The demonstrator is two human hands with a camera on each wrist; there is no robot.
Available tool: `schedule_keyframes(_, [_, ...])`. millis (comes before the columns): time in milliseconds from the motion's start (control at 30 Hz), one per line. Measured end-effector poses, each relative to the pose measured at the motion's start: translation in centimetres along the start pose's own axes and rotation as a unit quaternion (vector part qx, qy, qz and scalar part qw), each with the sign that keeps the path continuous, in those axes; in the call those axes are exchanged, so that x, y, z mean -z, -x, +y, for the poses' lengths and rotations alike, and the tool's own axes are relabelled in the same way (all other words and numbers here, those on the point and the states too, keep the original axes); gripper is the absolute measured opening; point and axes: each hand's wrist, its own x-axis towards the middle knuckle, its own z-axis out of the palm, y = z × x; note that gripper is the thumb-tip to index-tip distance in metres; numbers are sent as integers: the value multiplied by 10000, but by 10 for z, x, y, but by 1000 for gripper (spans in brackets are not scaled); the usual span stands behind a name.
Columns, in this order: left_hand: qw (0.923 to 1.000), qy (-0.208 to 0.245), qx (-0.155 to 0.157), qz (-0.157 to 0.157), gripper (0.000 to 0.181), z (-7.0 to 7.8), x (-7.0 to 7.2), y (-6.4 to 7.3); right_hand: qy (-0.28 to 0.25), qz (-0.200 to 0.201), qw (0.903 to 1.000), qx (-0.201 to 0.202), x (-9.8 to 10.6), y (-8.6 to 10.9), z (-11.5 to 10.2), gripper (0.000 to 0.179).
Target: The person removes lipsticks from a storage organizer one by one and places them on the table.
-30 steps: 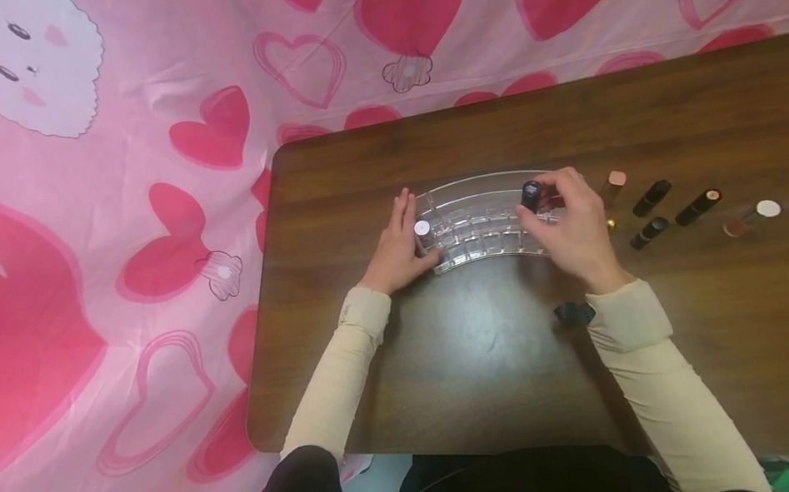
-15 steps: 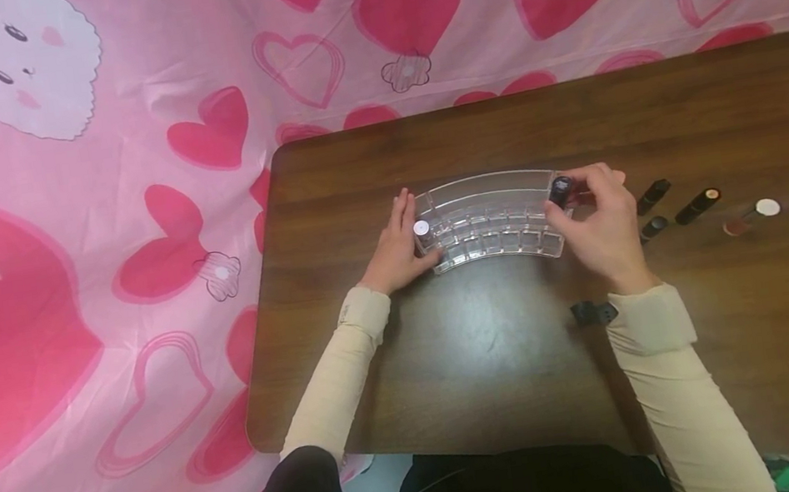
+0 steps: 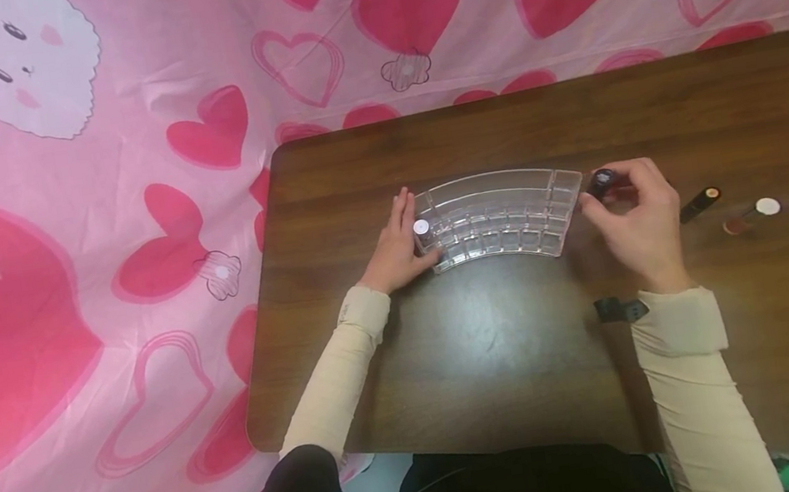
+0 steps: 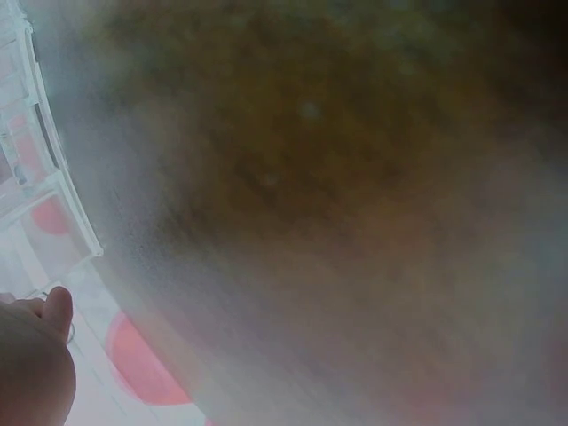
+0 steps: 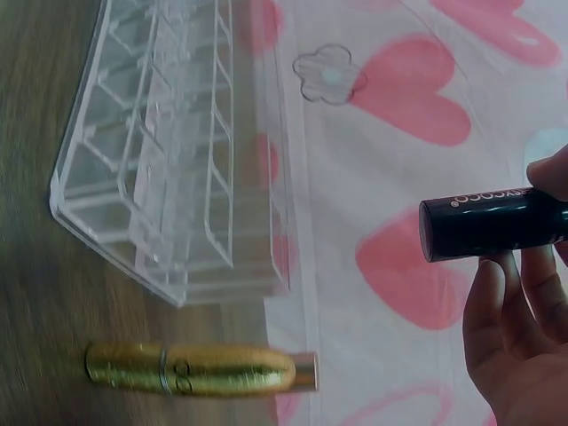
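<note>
A clear curved acrylic organizer point(image 3: 493, 182) with rows of small compartments stands on the table. Straight fingers of my left hand point(image 3: 394, 254) lie along its left end, with the thumb at the front corner. Beside that hand, a white-topped tube point(image 3: 422, 228) stands in the leftmost part. My right hand point(image 3: 639, 222) pinches a black lipstick tube point(image 5: 488, 224) between thumb and fingers, raised just past the organizer's right end. Below it, the right wrist view shows a shiny gold lipstick tube point(image 5: 191, 369) upright near the organizer's corner; in the head view my right hand hides it.
To the right of my right hand lie a black tube with a gold end point(image 3: 699, 205) and a white-capped tube point(image 3: 767, 208). Other black tubes are hidden behind the hand. A pink heart-print cloth point(image 3: 308, 65) hangs behind the brown table point(image 3: 475, 386).
My right hand has carried the black lipstick tube rightward, from above the organizer to beyond its right end. The left hand and the organizer have stayed put.
</note>
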Motion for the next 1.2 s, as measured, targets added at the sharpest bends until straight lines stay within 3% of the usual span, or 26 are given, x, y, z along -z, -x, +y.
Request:
schedule_keyframes(667, [10000, 53, 4, -38, 104, 0, 0, 0, -30, 411, 9985, -370, 32, 1, 15, 28])
schedule_keyframes(1200, [10000, 57, 20, 22, 104, -1, -1, 0, -356, 1035, 9908, -799, 62, -3, 17, 30])
